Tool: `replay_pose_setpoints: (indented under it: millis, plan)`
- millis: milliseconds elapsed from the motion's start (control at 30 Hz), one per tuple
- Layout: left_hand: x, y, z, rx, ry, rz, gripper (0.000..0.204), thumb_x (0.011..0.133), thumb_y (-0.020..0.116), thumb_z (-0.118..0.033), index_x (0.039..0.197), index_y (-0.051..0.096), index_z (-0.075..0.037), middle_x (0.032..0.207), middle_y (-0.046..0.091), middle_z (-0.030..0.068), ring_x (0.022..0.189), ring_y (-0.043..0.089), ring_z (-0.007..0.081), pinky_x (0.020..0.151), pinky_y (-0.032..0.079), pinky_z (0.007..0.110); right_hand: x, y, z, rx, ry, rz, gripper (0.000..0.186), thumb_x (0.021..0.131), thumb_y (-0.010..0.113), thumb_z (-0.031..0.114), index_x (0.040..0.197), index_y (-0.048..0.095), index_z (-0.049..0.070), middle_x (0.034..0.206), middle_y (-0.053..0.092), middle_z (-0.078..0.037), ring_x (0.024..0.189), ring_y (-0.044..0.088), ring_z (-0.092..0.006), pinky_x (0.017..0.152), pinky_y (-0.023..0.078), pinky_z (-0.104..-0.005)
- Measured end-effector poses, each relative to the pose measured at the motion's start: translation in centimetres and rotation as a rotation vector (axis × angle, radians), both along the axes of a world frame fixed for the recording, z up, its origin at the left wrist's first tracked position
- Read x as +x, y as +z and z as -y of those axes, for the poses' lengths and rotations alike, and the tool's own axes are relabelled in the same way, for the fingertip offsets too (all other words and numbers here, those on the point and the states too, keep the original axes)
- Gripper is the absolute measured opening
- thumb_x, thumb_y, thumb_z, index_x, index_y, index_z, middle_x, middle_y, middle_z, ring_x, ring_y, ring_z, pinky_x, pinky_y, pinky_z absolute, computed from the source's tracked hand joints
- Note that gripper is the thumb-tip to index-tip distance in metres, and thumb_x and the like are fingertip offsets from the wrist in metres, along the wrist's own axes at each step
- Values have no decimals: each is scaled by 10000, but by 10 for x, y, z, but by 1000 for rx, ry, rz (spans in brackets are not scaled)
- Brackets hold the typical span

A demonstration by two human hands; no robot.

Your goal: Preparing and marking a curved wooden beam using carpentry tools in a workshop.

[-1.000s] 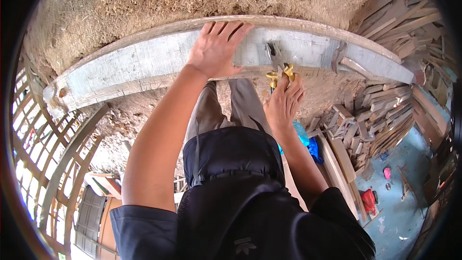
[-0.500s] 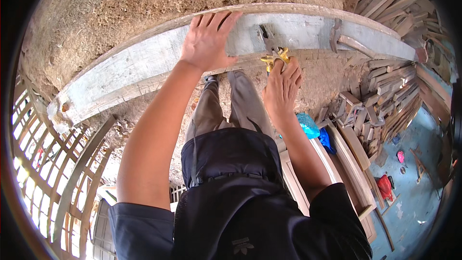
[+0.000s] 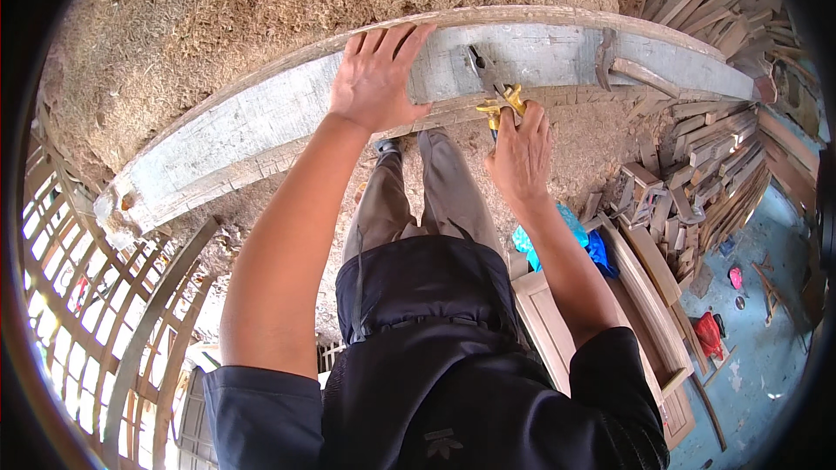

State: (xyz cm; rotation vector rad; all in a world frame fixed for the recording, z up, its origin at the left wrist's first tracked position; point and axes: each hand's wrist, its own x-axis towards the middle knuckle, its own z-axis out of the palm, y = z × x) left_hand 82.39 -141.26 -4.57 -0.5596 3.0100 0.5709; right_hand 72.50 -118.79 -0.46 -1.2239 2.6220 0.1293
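Observation:
A long pale grey-painted wooden beam (image 3: 279, 104) runs across in front of me, its ends bent by the lens. My left hand (image 3: 376, 78) lies open on it, fingers spread over the top and toward the far edge. My right hand (image 3: 522, 152) is closed round the yellow-and-black handles of a pair of pliers (image 3: 486, 74). Their metal jaws point away from me, over the beam's upper face. Whether the jaws grip anything is too small to tell. Right of the pliers, a hammer (image 3: 644, 75) rests on the beam, with its head across it.
Wood shavings (image 3: 287, 0) cover the ground beyond the beam. Stacked wood offcuts (image 3: 714, 157) lie at the right, above a blue floor (image 3: 749, 365). Wooden frames (image 3: 640, 296) and blue plastic bags (image 3: 557, 231) are by my right arm. A slatted lattice (image 3: 87, 296) stands at the left.
My right hand and the pliers' handles have shifted slightly right, while the jaws stay near the same spot on the beam. The left hand keeps its place.

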Motion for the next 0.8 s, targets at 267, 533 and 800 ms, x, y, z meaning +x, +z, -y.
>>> replay_pose_setpoints:
  millis: [267, 533, 800]
  plan:
    - [1, -1, -3, 98, 13, 27, 1124, 683, 884, -466, 1608, 285, -244, 1503, 452, 111, 1379, 444, 327, 1197, 291, 562, -6, 13, 6, 86, -4, 83, 609, 588, 889, 67, 1123, 607, -7, 1171, 488, -219, 1055, 571, -388, 889, 500, -456]
    - [1, 3, -3, 145, 15, 104, 1169, 712, 875, -473, 1634, 189, -261, 1561, 352, 120, 1441, 349, 357, 1235, 220, 600, -9, 20, 8, 107, 19, 99, 616, 583, 895, 89, 1114, 602, -16, 1130, 489, -215, 1049, 569, -387, 869, 491, -460]
    - [2, 1, -3, 121, -10, 61, 1134, 717, 868, -457, 1626, 234, -218, 1511, 413, 131, 1385, 396, 352, 1155, 309, 566, -13, 19, 4, 21, 92, 88, 530, 621, 861, 82, 1078, 604, 6, 1089, 491, -213, 1001, 576, -383, 836, 501, -462]
